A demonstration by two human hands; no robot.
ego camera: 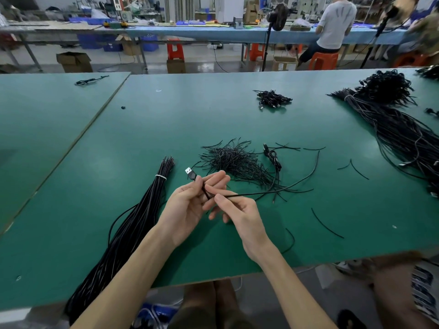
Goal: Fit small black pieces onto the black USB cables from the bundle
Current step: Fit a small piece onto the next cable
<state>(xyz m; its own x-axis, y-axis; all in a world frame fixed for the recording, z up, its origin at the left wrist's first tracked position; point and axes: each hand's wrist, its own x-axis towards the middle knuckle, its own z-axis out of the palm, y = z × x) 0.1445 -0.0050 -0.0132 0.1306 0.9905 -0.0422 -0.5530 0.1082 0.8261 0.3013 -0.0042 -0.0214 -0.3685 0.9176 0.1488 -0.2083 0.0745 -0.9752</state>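
Observation:
My left hand (190, 205) holds a black USB cable (280, 188) just behind its silver plug (189, 171), which points up and to the left. My right hand (234, 210) pinches the same cable a little further along, between thumb and forefinger. The cable trails off to the right across the green table (118, 150). A pile of short thin black pieces (232, 160) lies just beyond my hands. A long bundle of black cables (133, 224) tied with a white band lies to the left of my left arm.
A large heap of black cables (399, 124) covers the table's right side, and a small tangle of cables (272, 99) lies further back. Loose black pieces (326, 224) are scattered at the right. A person sits at a far bench (332, 27).

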